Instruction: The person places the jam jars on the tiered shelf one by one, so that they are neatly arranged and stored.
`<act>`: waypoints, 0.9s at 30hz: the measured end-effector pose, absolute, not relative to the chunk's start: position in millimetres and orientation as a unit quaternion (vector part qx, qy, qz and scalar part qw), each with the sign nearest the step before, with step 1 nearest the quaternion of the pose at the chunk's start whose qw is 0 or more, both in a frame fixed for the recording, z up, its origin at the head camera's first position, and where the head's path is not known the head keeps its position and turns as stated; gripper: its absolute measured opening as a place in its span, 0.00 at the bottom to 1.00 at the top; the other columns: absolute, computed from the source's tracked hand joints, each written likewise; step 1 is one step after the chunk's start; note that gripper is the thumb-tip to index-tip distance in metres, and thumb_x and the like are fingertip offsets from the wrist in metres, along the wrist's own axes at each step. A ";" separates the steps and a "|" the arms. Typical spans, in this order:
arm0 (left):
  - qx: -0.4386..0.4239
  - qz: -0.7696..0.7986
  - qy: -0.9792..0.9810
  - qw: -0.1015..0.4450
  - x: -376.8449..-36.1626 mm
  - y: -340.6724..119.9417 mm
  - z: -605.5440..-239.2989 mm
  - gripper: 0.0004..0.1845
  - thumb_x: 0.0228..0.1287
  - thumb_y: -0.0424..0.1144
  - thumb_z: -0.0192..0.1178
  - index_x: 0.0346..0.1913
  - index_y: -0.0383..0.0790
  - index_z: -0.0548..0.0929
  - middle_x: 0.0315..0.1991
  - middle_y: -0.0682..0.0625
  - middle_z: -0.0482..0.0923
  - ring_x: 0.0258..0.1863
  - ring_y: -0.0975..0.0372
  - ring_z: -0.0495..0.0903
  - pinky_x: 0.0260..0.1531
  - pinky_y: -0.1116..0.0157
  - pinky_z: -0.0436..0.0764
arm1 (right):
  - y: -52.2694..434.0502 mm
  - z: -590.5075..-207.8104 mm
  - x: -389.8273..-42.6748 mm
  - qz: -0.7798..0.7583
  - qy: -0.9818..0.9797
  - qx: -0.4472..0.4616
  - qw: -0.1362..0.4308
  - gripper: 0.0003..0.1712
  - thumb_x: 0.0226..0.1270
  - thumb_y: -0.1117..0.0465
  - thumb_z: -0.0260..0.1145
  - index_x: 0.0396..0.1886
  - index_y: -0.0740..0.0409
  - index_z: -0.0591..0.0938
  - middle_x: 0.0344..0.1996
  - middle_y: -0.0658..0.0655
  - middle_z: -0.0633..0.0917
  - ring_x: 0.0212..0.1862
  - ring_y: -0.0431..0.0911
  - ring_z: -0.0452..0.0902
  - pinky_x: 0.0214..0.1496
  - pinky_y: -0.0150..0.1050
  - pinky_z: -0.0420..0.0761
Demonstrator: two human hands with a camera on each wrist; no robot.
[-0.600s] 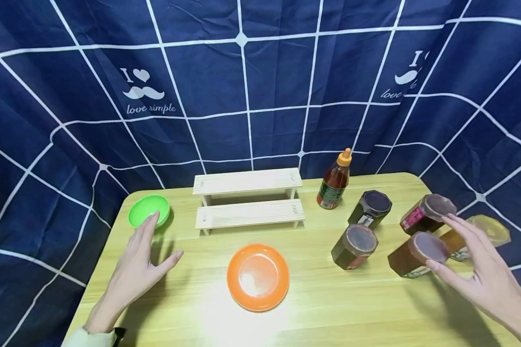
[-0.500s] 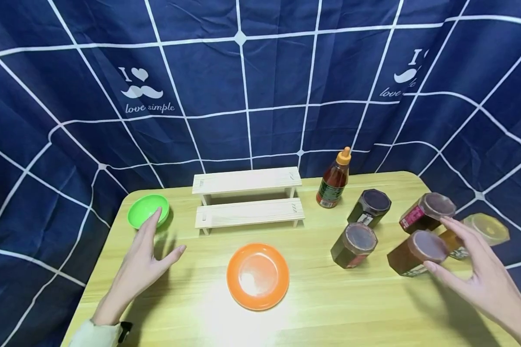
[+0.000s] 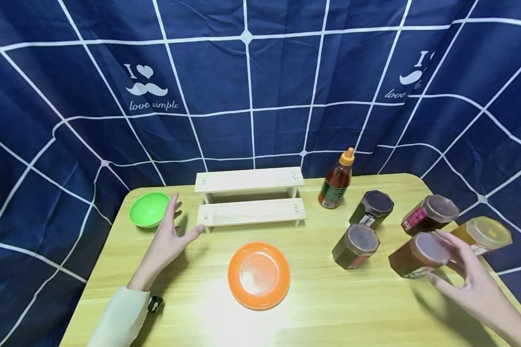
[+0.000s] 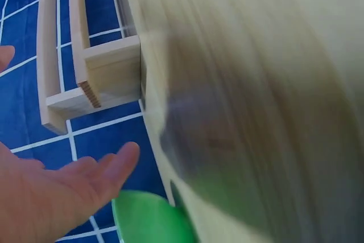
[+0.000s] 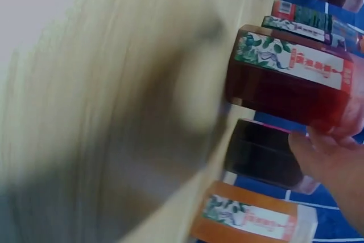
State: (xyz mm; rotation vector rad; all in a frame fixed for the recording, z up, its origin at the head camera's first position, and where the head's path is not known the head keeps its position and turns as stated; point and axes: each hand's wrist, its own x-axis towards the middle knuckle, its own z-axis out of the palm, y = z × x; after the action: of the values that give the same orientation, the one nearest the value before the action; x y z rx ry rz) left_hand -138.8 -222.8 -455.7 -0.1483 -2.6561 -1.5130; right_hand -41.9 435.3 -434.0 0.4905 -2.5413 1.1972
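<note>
Above the table between a green bowl (image 3: 147, 209) and a two-tier wooden stand (image 3: 249, 212), my left hand (image 3: 168, 241) hovers with thumb and fingers spread, holding nothing. The left wrist view shows its fingers (image 4: 119, 166) apart from the bowl. At the right, my right hand (image 3: 471, 286) is at a hexagonal jar (image 3: 410, 258) of reddish-brown contents. Its fingers bend loosely around the far side of the lid, with the thumb at the near side. In the right wrist view this jar (image 5: 284, 83) stands upright on the table; firm contact is unclear.
An orange plate (image 3: 258, 275) lies at mid-table. Around the right hand stand a dark jar with a pink label (image 3: 427, 214), a yellow-orange jar (image 3: 482, 233) and two more dark jars (image 3: 355, 246). A sauce bottle (image 3: 335, 180) stands behind. A blue curtain (image 3: 278, 86) encloses the table.
My left hand has moved right, away from the bowl towards the stand. My right hand's fingers have come down and in closer around the reddish-brown jar. The jars have stayed put.
</note>
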 end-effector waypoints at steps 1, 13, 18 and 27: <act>-0.055 -0.501 -0.863 0.041 -142.2 -220.9 -457.3 0.61 0.71 0.50 0.76 0.91 0.52 0.40 0.85 0.32 0.52 0.82 0.38 0.57 0.71 0.34 0.69 | 436.4 -436.2 -42.4 0.424 -0.877 0.174 0.143 0.63 0.44 0.93 0.71 0.84 0.71 0.61 0.74 0.47 0.74 0.71 0.32 0.70 0.65 0.20 0.68; -0.118 -0.581 -0.806 0.009 -172.5 -206.1 -469.1 0.67 0.65 0.35 0.80 0.91 0.60 0.39 0.86 0.33 0.46 0.81 0.34 0.56 0.75 0.34 0.62 | 450.5 -453.3 -49.7 0.495 -0.845 0.188 0.072 0.62 0.52 0.96 0.67 0.85 0.72 0.54 0.69 0.52 0.73 0.62 0.32 0.79 0.59 0.21 0.76; -0.129 -0.579 -0.805 0.011 -179.5 -203.4 -471.9 0.67 0.63 0.32 0.81 0.91 0.57 0.40 0.86 0.35 0.47 0.83 0.38 0.53 0.76 0.32 0.57 | 453.5 -456.8 -52.8 0.515 -0.834 0.189 0.067 0.61 0.54 0.96 0.65 0.86 0.71 0.53 0.66 0.51 0.76 0.60 0.32 0.81 0.58 0.22 0.78; -0.131 -0.553 -0.822 0.027 -186.9 -198.9 -472.8 0.69 0.60 0.33 0.83 0.91 0.55 0.42 0.89 0.43 0.45 0.84 0.41 0.52 0.76 0.32 0.56 | 455.0 -464.1 -56.3 0.574 -0.792 0.194 0.071 0.61 0.51 0.98 0.62 0.85 0.72 0.54 0.67 0.51 0.76 0.59 0.34 0.82 0.57 0.24 0.79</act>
State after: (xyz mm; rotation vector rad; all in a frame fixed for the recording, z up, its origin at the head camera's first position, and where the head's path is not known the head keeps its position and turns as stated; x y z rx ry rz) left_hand -186.9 -198.9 -472.8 -0.4053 -2.5394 -1.7076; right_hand -56.3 455.0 -464.1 0.5841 -2.3818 1.7255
